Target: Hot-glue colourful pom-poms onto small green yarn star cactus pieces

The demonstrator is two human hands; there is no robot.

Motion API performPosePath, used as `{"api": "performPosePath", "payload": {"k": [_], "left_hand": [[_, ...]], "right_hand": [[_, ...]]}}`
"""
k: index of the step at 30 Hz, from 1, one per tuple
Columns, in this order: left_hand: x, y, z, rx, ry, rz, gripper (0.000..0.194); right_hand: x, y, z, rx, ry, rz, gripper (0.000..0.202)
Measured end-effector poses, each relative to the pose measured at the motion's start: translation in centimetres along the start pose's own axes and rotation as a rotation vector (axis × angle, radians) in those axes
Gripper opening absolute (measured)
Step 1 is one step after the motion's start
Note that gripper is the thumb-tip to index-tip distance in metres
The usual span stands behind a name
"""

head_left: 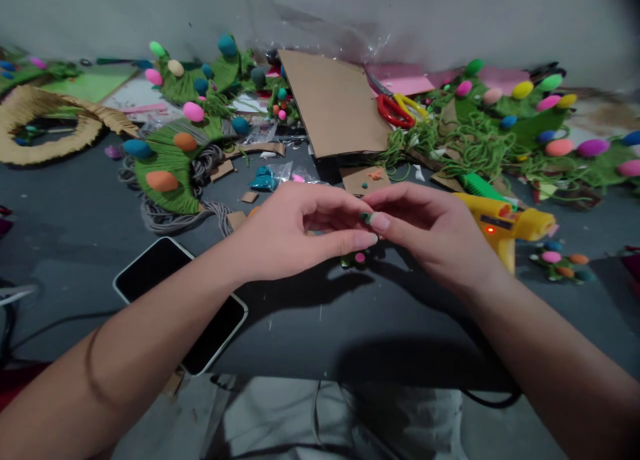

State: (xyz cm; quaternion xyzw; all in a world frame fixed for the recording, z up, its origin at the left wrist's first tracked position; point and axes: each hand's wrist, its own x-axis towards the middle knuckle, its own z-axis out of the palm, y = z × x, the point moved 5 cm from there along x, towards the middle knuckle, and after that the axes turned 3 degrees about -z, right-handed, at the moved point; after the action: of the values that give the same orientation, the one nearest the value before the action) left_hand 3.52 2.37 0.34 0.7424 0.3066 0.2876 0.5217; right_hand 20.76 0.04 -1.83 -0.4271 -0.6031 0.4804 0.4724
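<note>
My left hand (295, 237) and my right hand (435, 237) meet fingertip to fingertip above the dark table. A small dark green piece (367, 217) shows between the fingertips, pinched by my right thumb and touched by my left fingers; its kind is too small to tell. Just below my left thumb is a small green ornament (359, 259) with a pink ball, partly hidden. Close to my right wrist lies a yellow hot glue gun (505, 225), its red light lit. Under my left forearm is a phone (160, 267) with a dark screen.
Behind the hands lie a cardboard sheet (335, 103), red-and-yellow-handled scissors (395, 110) and green yarn (465, 137). Green yarn-wrapped shapes with colored balls (167, 167) stand left and right. A tan wrapped ring (47, 155) sits far left, and a small ball cluster (563, 265) at right.
</note>
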Motion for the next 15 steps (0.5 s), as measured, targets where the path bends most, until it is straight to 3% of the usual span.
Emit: {"api": "performPosePath", "payload": {"k": [4,7,9,12,15], "left_hand": [[0.0,-0.3,0.3,-0.084,-0.024,-0.073,0.021],[0.1,-0.5,0.2,-0.089,0.003,-0.117,0.017],[0.3,-0.6,0.0,-0.109,0.009,-0.145,0.012],[0.4,-0.6,0.0,-0.201,-0.037,-0.178,0.008],[0.3,-0.4,0.1,-0.33,-0.092,-0.195,0.007]], "right_hand": [[-0.6,-1.1,0.6,-0.289,0.09,-0.212,0.015],[-0.8,-1.5,0.7,-0.371,0.147,-0.318,0.012],[-0.5,-1.1,0.6,-0.29,0.105,-0.242,0.012],[0.1,-0.1,0.9,-0.065,-0.082,-0.064,0.015],[0.3,0.1,1.1,0.101,-0.172,-0.042,0.02]]}}
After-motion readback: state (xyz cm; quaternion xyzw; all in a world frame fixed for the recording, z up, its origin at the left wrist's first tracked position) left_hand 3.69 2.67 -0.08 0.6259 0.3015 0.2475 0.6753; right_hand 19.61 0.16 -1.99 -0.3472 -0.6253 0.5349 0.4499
